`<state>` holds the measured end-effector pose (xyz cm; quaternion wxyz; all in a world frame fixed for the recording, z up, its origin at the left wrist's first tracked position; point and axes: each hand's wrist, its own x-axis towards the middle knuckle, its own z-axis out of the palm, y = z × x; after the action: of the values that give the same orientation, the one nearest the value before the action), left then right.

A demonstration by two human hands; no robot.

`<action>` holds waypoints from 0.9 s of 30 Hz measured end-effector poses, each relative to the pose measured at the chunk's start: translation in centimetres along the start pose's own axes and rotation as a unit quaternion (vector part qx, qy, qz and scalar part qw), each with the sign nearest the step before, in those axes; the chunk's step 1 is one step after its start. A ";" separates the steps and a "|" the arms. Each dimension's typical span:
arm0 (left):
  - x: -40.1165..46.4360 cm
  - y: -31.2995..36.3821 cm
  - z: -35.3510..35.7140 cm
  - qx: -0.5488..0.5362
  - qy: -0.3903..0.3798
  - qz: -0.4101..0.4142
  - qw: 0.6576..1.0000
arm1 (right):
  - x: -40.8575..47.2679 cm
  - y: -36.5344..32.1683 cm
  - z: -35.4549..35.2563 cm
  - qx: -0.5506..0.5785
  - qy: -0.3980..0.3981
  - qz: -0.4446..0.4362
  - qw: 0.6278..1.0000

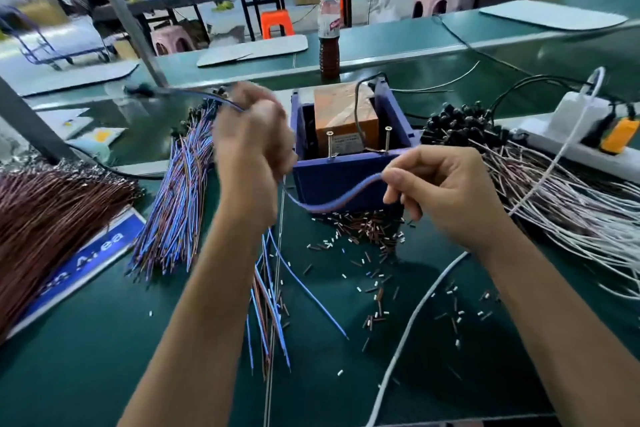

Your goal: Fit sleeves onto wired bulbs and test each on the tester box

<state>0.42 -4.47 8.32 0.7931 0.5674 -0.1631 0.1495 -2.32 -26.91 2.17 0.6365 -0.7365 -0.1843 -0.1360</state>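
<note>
Both grips closed on one wired bulb's lead [332, 199]: left hand [252, 139] fisted high, right hand [429, 180] pinching it before the tester box [332, 177]. Light, limp, probably fragile; best pinched near the end.

The worktop [104, 340] has a matt dark-green covering, smooth-looking and slightly sheened toward the far edge. The tester box [343, 180] looks like matt blue plastic, with two bright metal screws [387, 139] standing up (its inner block [343, 114] seems wrapped in glossy tape). The bottle [329, 35] is clear glossy plastic.
</note>
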 end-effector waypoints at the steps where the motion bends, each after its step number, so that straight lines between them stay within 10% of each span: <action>1: -0.6 -1.0 0.0 0.036 -0.060 -0.007 0.998 | -0.3 0.3 -0.2 0.007 -0.007 0.008 1.000; 4: -2.7 -4.1 1.1 0.148 -0.196 -0.038 0.969 | -1.2 1.2 -0.1 0.037 -0.021 0.045 0.998; 10: -4.2 -7.3 1.3 0.208 -0.221 -0.076 0.950 | -1.5 1.7 -0.1 0.159 -0.053 0.086 0.982; 20: -1.3 -1.9 -2.0 -0.163 -0.033 -0.030 0.986 | -1.5 1.9 -1.8 0.182 -0.130 0.125 0.967; 27: 0.8 0.5 -6.7 -0.119 0.056 -0.018 0.991 | -1.1 2.5 -1.4 0.091 -0.089 0.163 0.978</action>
<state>1.51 2.03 7.03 0.8653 0.4629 -0.1250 0.1464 -2.17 -28.70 -0.33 0.6957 -0.7045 -0.1296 0.0534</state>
